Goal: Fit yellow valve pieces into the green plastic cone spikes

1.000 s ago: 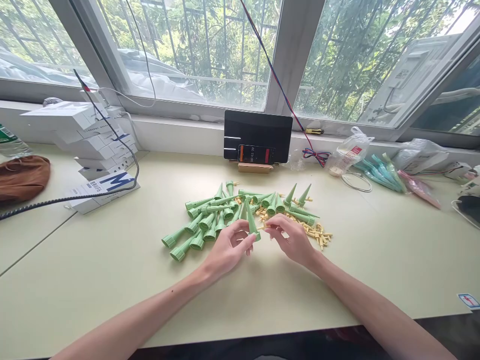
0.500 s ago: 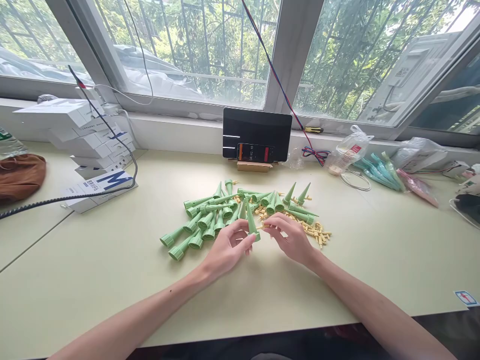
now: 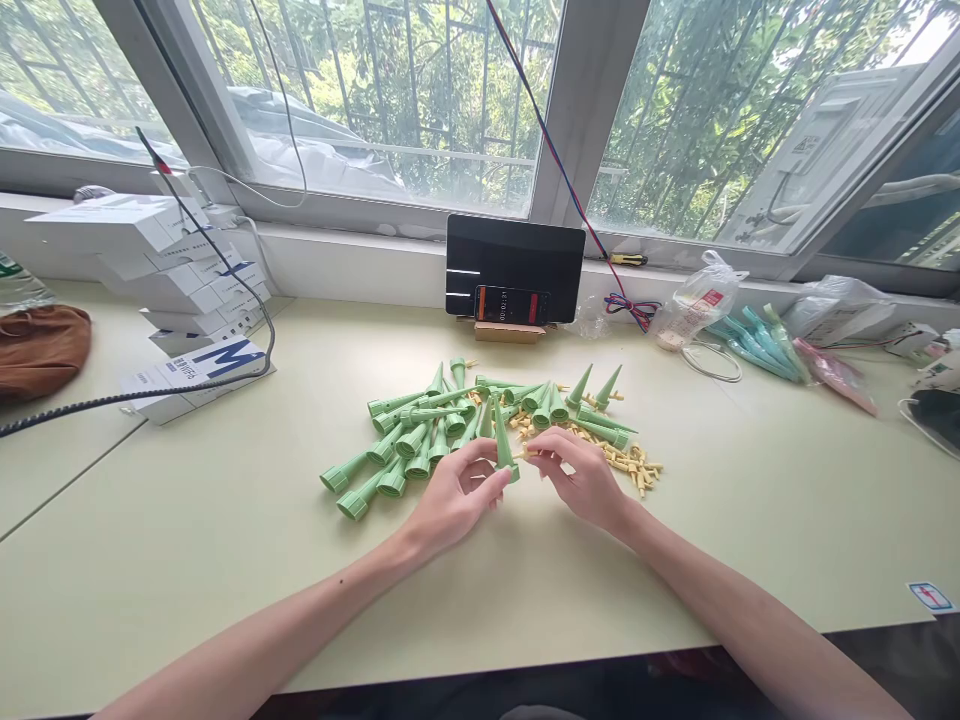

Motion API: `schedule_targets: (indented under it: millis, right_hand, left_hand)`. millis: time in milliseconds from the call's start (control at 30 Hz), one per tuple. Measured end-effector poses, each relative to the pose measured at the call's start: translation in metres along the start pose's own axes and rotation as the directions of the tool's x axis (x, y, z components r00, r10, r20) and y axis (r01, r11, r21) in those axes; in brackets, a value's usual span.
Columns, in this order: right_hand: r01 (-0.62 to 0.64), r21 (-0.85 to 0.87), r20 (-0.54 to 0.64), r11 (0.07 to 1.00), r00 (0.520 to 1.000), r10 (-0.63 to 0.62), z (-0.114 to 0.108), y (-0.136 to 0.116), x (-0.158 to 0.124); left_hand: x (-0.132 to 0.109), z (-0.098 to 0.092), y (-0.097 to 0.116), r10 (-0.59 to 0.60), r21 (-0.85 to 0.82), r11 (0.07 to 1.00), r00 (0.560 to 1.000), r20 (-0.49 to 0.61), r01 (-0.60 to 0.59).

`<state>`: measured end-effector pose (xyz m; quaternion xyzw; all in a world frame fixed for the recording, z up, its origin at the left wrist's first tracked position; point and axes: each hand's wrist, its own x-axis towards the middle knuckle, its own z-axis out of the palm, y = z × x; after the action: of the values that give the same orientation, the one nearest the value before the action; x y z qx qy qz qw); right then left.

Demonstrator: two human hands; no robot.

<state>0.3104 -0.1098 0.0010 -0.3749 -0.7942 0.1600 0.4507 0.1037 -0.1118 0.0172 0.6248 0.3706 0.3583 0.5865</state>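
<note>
My left hand (image 3: 454, 497) is closed around a green cone-shaped spike (image 3: 502, 443), tip pointing away from me. My right hand (image 3: 581, 475) pinches a small yellow plastic piece (image 3: 529, 454) right beside the wide end of that cone. Behind both hands lies a pile of several green cones (image 3: 427, 425), and a heap of small yellow pieces (image 3: 626, 459) is spread to the right of it.
A stack of white boxes (image 3: 176, 290) and a black cable (image 3: 135, 396) lie at the left, with a brown pouch (image 3: 41, 345). A phone (image 3: 511, 305) leans on a dark tablet (image 3: 514, 260) by the window. Plastic bags with teal cones (image 3: 757, 345) sit at the right.
The view has shifted slightly; both hands stay together at the cone's wide end with only small finger movement.
</note>
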Motion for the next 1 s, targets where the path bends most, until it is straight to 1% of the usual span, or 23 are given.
schedule_targets:
  millis: [233, 467, 633, 733, 1000]
  right_hand:
    - [-0.025, -0.039, 0.016, 0.999, 1.0, 0.025, 0.0, -0.001, 0.001]
    - [-0.028, -0.054, 0.047, 0.998, 0.998, 0.03, 0.0, 0.001, 0.001]
    - [0.015, -0.051, 0.059, 0.999, 0.998, -0.012, 0.0, 0.004, 0.0]
    - [0.03, -0.052, 0.077, 0.998, 0.997, -0.026, 0.0, 0.005, -0.001]
    - [0.019, -0.072, 0.133, 0.997, 0.991, -0.009, -0.001, 0.005, -0.001]
  left_hand:
    - [0.001, -0.001, -0.003, 0.011, 0.026, 1.0, 1.0, -0.001, -0.011]
    - [0.0, -0.001, -0.006, -0.016, 0.044, 0.999, 1.0, -0.02, 0.017]
    - [0.001, -0.002, -0.009, -0.028, 0.067, 0.997, 0.999, -0.025, 0.03]
    - [0.001, -0.002, -0.01, -0.032, 0.061, 0.998, 0.999, -0.013, 0.033]
    - [0.0, -0.004, -0.016, -0.002, 0.06, 0.998, 1.0, 0.024, 0.001]
